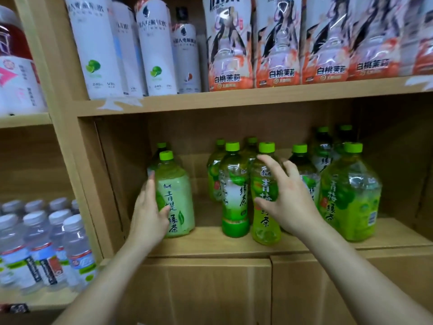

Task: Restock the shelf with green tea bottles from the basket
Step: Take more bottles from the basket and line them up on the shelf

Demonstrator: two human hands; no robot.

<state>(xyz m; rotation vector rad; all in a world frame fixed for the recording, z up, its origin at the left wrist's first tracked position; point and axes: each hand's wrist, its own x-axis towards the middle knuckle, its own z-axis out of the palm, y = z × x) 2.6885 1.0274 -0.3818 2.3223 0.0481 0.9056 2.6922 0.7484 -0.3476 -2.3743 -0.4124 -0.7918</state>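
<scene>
A wooden shelf (pixel 210 245) holds several green tea bottles with green caps. My left hand (pixel 150 212) grips the pale-green-labelled bottle (pixel 178 202) standing at the shelf's left front, with another bottle behind it. My right hand (pixel 283 198) is spread open, fingers apart, right at a yellow-green tea bottle (pixel 262 221) in the middle front; whether it touches the bottle is unclear. A darker green bottle (pixel 234 200) stands just left of that one. A large green tea bottle (pixel 351 195) stands at the right front. The basket is out of view.
The upper shelf (pixel 234 99) carries white bottles and peach-labelled packs. A left compartment holds several water bottles (pixel 46 242). Closed cabinet doors (pixel 210 289) sit below the tea shelf. A gap lies between the left bottle and the middle group.
</scene>
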